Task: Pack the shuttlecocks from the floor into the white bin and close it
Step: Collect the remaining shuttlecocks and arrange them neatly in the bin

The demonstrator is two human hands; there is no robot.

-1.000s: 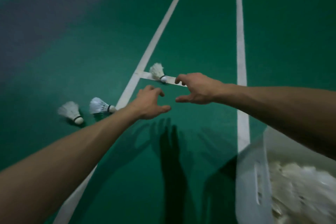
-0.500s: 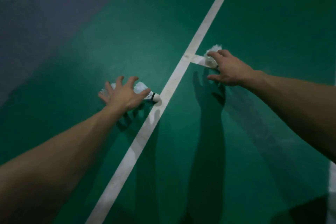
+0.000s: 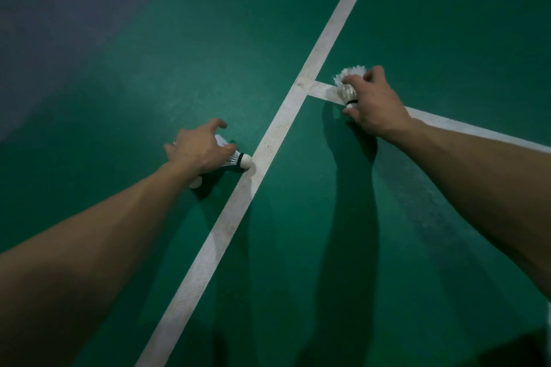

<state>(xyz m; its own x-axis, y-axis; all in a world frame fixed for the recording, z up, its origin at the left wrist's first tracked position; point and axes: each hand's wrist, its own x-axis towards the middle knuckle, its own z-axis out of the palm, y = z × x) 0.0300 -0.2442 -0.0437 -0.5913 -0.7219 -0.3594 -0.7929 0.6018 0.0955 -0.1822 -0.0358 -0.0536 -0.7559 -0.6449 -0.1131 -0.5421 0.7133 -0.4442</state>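
Two bare arms reach down from the lower corners of the frame toward a green court floor [image 3: 149, 68] crossed by white lines. The left hand [image 3: 198, 150], just left of centre, is curled over a white shuttlecock [image 3: 235, 158], fingers and thumb closed around its feathered skirt; the cork tip with its dark band pokes out to the right of the hand and sits right at the edge of the long white line [image 3: 268, 140] that runs diagonally from the bottom centre to the top right. A second rounded white cork [image 3: 195, 182] shows just below the left wrist, its feathers hidden under the hand, so whether the hand grips it too cannot be told.

The right hand [image 3: 374, 104], in the upper right of the frame, pinches another shuttlecock [image 3: 348, 83] between thumb and fingers. Its feathers fan out above and to the left of the knuckles, its dark-banded cork points down toward the thumb, and it lies over the shorter white line [image 3: 323, 89] that branches rightward from the diagonal one. Dark shadows of both arms fall across the floor below the hands. The two hands are well apart, one on either side of the diagonal line.
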